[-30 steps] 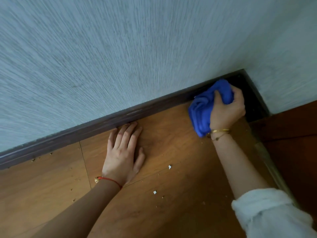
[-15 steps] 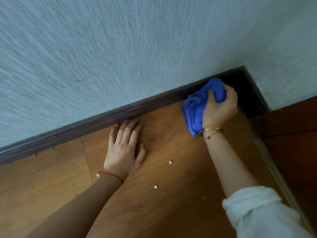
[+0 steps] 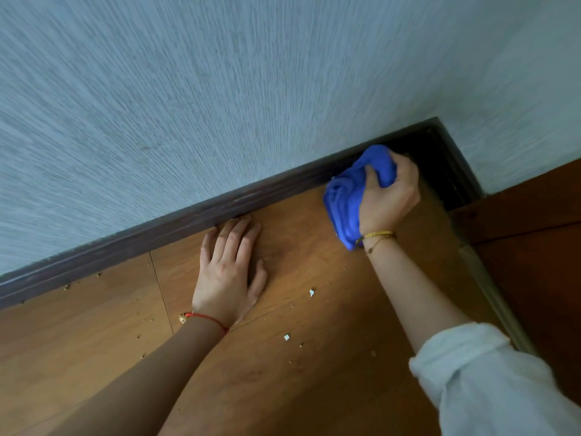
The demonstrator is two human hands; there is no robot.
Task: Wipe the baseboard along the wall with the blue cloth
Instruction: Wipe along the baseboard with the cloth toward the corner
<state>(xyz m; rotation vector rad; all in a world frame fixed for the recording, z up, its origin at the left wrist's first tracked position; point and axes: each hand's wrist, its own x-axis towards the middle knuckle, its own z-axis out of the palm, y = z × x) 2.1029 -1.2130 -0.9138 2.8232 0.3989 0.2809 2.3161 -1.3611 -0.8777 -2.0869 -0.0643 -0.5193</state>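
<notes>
A left hand (image 3: pixel 228 272) is lying flat on the wooden floor (image 3: pixel 330 309), its fingertips touching the dark baseboard (image 3: pixel 132 243) and blocking that stretch. Leftward, the baseboard is running unobstructed; rightward, the wall corner (image 3: pixel 440 130) is closing off the run just past the right hand (image 3: pixel 390 196) bunching the blue cloth (image 3: pixel 349 199).

Wall: a pale grey-blue wall (image 3: pixel 220 105) with a fine streaked texture filled the upper part of the view; a second wall (image 3: pixel 518 99) of the same finish met it at a corner on the right.
Floor: brown wood-look boards (image 3: pixel 314 372) with visible seams.
Debris: small white chips (image 3: pixel 311 292) and crumbs lay scattered on the boards.
Right edge: a darker reddish wood surface (image 3: pixel 534 278) lay beyond a pale strip (image 3: pixel 490 287).
Light: soft and even.
</notes>
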